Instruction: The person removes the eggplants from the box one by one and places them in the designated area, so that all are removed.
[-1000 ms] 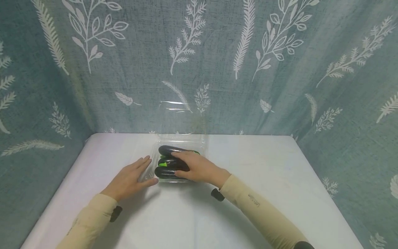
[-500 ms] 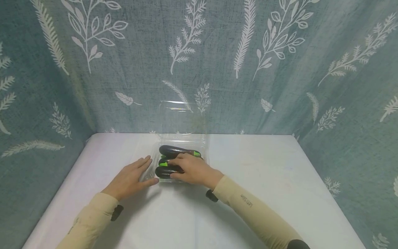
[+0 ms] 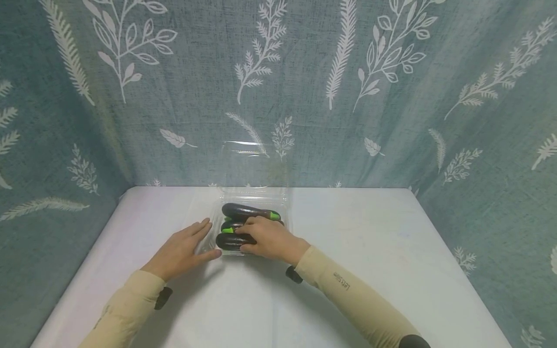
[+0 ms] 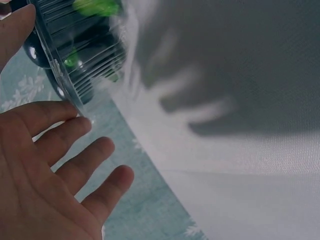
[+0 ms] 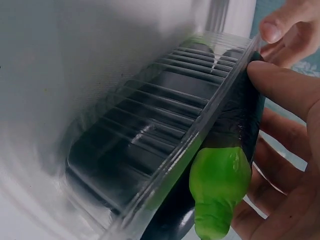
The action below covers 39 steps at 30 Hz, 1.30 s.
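Observation:
A clear plastic clamshell box [image 3: 254, 197] holds several dark eggplants with bright green caps. One eggplant [image 3: 248, 211] lies at the back, its cap to the right; another [image 3: 232, 225] lies in the middle. My right hand [image 3: 274, 240] grips the front eggplant [image 3: 230, 241], thumb on the near side and fingers over the far side. In the right wrist view, that eggplant's green cap [image 5: 220, 180] overhangs the ribbed wall [image 5: 175, 95]. My left hand [image 3: 180, 247] has its fingers extended, with fingertips at the box's left rim [image 4: 65, 82].
The clear lid [image 3: 254, 169] stands raised behind the box. A white cloth [image 3: 348, 251] covers the table. Teal curtains [image 3: 304, 96] with white leaf prints hang behind and at both sides.
My right hand has moved from across the eggplants toward the front one, uncovering the back eggplant's green cap. The left hand has stayed in place.

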Tool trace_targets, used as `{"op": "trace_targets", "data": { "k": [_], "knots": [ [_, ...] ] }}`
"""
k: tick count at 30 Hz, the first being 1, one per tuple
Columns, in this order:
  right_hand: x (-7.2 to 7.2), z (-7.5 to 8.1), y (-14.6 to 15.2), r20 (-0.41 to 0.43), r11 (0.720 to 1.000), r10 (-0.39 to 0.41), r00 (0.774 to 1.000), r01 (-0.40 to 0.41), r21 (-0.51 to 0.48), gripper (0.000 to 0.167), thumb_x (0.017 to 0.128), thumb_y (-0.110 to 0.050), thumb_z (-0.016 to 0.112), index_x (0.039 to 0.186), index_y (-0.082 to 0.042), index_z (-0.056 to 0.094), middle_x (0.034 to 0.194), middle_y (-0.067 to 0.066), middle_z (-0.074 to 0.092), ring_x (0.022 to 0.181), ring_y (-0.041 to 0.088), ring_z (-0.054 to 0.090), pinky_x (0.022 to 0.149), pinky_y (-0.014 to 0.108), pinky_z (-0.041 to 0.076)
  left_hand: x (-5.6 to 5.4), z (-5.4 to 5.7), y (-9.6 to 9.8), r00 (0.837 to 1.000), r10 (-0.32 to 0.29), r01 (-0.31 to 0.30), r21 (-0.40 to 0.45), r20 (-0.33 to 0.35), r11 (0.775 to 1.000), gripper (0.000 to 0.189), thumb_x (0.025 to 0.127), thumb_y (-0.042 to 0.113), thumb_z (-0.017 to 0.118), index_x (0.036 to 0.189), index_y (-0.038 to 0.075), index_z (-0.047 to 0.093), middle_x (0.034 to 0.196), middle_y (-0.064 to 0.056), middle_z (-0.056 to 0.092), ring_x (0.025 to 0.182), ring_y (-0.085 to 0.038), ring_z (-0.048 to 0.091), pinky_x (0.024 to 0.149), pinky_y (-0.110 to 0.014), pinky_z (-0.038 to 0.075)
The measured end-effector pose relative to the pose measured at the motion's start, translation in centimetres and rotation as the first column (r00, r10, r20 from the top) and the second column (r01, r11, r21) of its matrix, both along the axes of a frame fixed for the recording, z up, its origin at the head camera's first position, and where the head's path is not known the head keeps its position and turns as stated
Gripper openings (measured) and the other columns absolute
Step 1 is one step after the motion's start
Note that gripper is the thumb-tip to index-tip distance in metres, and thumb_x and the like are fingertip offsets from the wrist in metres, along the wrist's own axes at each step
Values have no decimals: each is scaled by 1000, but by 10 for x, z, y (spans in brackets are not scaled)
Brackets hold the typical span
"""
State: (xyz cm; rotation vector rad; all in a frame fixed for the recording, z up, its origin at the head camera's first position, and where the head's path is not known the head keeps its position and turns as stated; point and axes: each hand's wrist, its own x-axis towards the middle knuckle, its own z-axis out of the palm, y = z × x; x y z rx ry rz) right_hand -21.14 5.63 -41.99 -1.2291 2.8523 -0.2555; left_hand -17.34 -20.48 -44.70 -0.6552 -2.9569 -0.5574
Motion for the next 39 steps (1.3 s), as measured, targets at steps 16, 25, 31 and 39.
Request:
{"op": "trace_targets", "data": {
  "k": [16,25,31,39],
  "knots": [
    [-1,2,12,-51,991,30,998,-36,-132,43,97,-40,70,134,-20,67,127,-1,65,118,14,61,101,30,50,1,-1,1,1000,-2,2,13,8,1000,89,93,60,65,149,-5,44,155,-23,42,136,-47,45,112,-60,37],
    [0,19,27,-73,971,-13,997,-5,-237,43,97,-38,71,136,-21,66,127,-1,66,118,16,60,99,33,52,1,2,1,1000,-2,2,11,7,1000,87,93,58,65,149,-6,45,154,-24,43,136,-48,45,111,-60,37],
    [-4,21,41,-94,959,-49,994,21,-284,43,97,-36,72,136,-22,65,129,-4,66,121,14,58,100,33,52,1,2,0,1000,-2,1,19,19,1000,87,93,59,65,149,-5,45,155,-23,42,137,-48,44,111,-61,37],
    [-13,16,73,-149,940,-106,983,50,-337,43,97,-30,72,137,-19,64,132,0,65,125,18,57,103,36,50,-1,0,-1,1000,-19,19,12,8,1000,87,94,59,64,150,-5,44,155,-24,41,136,-49,45,110,-61,37]
  ]
}}
